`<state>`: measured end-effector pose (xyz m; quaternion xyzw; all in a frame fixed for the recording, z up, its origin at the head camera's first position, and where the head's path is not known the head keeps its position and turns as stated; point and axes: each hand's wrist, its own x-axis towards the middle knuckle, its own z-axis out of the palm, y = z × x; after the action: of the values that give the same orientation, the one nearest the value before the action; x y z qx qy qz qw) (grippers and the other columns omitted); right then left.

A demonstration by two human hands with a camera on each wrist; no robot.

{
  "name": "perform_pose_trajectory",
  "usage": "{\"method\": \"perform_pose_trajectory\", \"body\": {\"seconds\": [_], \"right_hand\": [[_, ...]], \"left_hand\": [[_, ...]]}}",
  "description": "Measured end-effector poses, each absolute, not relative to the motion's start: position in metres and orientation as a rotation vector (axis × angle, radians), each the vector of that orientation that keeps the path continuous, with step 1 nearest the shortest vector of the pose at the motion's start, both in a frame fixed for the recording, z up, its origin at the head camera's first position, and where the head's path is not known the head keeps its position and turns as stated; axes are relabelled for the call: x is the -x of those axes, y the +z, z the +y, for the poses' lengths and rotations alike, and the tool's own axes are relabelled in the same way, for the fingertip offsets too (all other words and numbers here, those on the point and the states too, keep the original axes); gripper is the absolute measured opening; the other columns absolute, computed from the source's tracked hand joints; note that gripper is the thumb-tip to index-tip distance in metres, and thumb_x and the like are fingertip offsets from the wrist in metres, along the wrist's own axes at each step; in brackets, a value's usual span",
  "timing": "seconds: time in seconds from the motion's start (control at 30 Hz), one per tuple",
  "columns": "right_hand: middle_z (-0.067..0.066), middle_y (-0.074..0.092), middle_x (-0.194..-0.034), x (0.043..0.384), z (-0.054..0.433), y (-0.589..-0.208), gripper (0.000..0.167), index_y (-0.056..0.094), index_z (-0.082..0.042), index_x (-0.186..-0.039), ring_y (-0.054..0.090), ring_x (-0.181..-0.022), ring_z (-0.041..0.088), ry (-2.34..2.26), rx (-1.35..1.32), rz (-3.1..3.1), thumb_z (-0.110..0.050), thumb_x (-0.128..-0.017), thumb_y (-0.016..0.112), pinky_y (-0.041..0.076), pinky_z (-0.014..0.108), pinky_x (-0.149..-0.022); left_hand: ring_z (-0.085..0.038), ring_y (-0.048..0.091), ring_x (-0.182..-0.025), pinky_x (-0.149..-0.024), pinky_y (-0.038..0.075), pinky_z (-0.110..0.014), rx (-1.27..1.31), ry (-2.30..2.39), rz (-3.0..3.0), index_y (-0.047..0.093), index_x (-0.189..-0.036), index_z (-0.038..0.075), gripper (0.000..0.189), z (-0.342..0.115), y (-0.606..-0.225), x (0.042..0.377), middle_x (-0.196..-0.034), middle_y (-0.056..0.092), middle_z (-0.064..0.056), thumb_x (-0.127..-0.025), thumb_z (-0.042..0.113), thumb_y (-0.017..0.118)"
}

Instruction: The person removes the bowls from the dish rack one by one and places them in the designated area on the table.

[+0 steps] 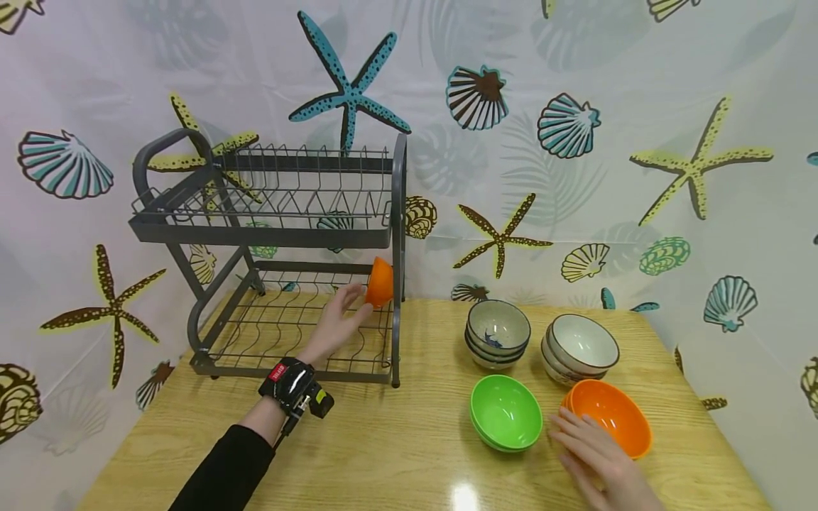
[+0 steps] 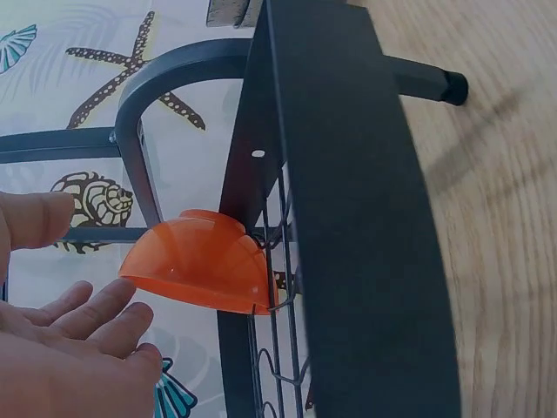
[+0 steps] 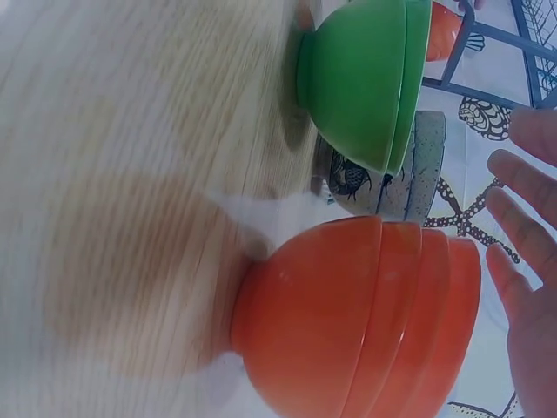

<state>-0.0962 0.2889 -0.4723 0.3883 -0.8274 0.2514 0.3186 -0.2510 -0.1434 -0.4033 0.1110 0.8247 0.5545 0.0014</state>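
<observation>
An orange bowl (image 1: 381, 284) stands tilted on its side at the right end of the rack's lower shelf. Beside it is my left hand (image 1: 337, 319); in the left wrist view the fingers (image 2: 100, 318) are spread near the bowl's rim, with the thumb apart from it. At the lower right, my right hand (image 1: 601, 458) hovers by a stack of orange bowls (image 1: 616, 419). Its fingers are extended and hold nothing, as the right wrist view shows beyond the stacked rims. Left of that stack sit nested green bowls (image 1: 506, 411).
A dark two-tier dish rack (image 1: 268, 236) stands at the left of the wooden table (image 1: 371, 440). Behind the coloured bowls are two stacks of patterned ceramic bowls, the left stack (image 1: 498, 330) and the right stack (image 1: 584, 344). A shell-and-starfish curtain (image 1: 441, 163) hangs behind.
</observation>
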Motion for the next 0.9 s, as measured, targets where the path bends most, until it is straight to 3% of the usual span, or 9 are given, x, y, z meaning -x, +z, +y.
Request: {"method": "perform_pose_trajectory", "body": {"seconds": [0.37, 0.9], "right_hand": [[0.004, 0.059, -0.145, 0.098, 0.281, -0.472, 0.039, 0.072, 0.002, -0.116, 0.046, -0.145, 0.014, 0.691, -1.081, -2.117, -0.028, -0.107, 0.048, 0.028, 0.023, -0.125], [0.006, 0.062, -0.142, 0.093, 0.272, -0.471, 0.037, 0.071, -0.003, -0.120, 0.046, -0.145, 0.013, 0.693, -1.082, -2.147, -0.030, -0.107, 0.049, 0.027, 0.021, -0.124]], "left_hand": [[-0.037, 0.032, -0.151, -0.125, 0.029, -0.052, -0.227, 1.755, 2.615, 0.029, -0.155, 0.000, 0.061, -0.132, -0.399, 0.268, -0.162, 0.033, -0.022, -0.104, 0.019, 0.056], [-0.041, 0.042, -0.145, -0.120, 0.038, -0.051, -0.098, 1.814, 2.587, 0.032, -0.152, -0.006, 0.055, -0.120, -0.405, 0.291, -0.154, 0.041, -0.029, -0.104, 0.012, 0.052]]}}
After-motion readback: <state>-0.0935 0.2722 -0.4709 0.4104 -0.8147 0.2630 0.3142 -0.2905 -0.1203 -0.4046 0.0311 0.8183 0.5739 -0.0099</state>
